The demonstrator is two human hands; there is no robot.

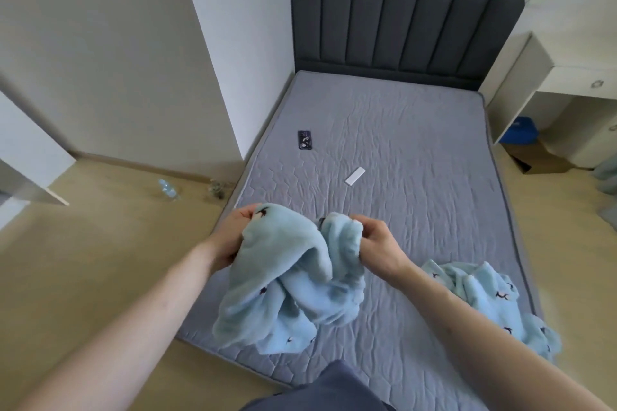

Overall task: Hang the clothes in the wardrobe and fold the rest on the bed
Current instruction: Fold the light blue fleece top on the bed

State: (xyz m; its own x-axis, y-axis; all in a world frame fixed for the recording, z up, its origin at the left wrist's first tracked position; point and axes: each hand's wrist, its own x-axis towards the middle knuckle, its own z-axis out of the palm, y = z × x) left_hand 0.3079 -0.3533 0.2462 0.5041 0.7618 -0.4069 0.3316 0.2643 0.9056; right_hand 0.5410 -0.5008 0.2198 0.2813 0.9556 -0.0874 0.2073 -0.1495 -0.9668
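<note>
A light-blue fleece garment (283, 290) with small dark prints hangs bunched above the near end of the grey quilted bed (400, 150). My left hand (230, 237) grips its upper left edge, and my right hand (374, 240) grips its upper right edge. Its lower folds droop toward the mattress. A second light-blue fleece garment (490, 297) of the same print lies crumpled on the bed's near right corner, apart from both hands.
A dark phone (304, 140) and a small white flat object (355, 176) lie on the mattress. A dark padded headboard (400, 27) stands at the far end. A white door panel (30, 157) is at left, a plastic bottle (168, 190) on the floor, white furniture (567, 90) at right.
</note>
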